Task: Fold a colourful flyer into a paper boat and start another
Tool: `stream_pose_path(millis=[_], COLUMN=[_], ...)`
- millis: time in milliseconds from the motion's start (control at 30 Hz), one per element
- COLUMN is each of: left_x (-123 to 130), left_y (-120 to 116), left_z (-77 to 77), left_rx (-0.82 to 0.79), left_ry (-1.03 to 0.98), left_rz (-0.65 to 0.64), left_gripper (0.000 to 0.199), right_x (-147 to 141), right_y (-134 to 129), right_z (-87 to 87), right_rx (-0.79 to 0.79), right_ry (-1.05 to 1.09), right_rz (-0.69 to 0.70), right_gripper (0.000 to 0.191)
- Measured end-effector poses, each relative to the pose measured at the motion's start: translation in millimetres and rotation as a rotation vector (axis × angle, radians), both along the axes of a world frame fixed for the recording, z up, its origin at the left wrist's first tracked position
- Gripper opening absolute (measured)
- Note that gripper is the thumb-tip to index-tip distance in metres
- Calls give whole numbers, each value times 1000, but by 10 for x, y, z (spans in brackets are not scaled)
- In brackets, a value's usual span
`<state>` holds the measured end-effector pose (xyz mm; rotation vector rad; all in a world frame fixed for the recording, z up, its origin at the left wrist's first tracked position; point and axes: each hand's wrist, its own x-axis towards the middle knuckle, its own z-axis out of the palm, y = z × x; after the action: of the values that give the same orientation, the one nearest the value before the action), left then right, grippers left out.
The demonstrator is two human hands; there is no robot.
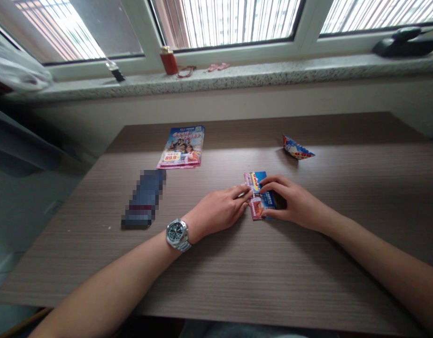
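Observation:
A small folded colourful paper [259, 199] lies on the wooden table [216, 281], in pink, yellow and blue. At its left edge rests my left hand [223, 209], watch at the wrist, fingers close together and fingertips on the paper. From the right, my right hand [294, 199] touches the paper with its thumb at the lower edge and its fingers above, apart from the thumb. Behind the paper, to the right, stands a folded paper piece [297, 148] with pointed ends. A stack of printed leaflets [183, 146] lies at the back left.
A pixelated dark object [144, 199] lies left of my left hand. On the stone windowsill [273, 72] are a red bottle [169, 61] with a cord, a pink item [218, 67], a small black-and-clear item [115, 71] and a black device [406, 43].

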<state>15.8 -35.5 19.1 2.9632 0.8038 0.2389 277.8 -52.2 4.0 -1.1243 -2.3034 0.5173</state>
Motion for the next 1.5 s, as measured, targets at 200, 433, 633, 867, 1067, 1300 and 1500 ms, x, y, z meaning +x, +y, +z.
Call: stream_pose_path(millis=[200, 433, 633, 867, 1067, 1300, 1500], left_x=[6, -4, -5, -5, 3, -3, -2], left_y=[0, 6, 4, 11, 9, 8, 4], left_z=[10, -3, -14, -25, -23, -35, -25], left_rx=[5, 6, 3, 15, 22, 26, 22], left_ry=[1, 4, 1, -11, 9, -9, 3], left_rz=[-3, -14, -17, -23, -15, -17, -14], left_gripper=[43, 44, 44, 44, 44, 43, 44], right_x=[-7, 5, -72, -112, -85, -21, 21], right_y=[-41, -25, 64, 143, 153, 74, -2], right_z=[20, 26, -19, -51, -34, -1, -8], right_rx=[-16, -35, 12, 41, 25, -19, -50], right_ry=[-10, 12, 80, 97, 58, 24, -2], right_rz=[10, 17, -84, -141, -112, -32, 2], right_gripper=[44, 34, 5, 4, 4, 17, 39])
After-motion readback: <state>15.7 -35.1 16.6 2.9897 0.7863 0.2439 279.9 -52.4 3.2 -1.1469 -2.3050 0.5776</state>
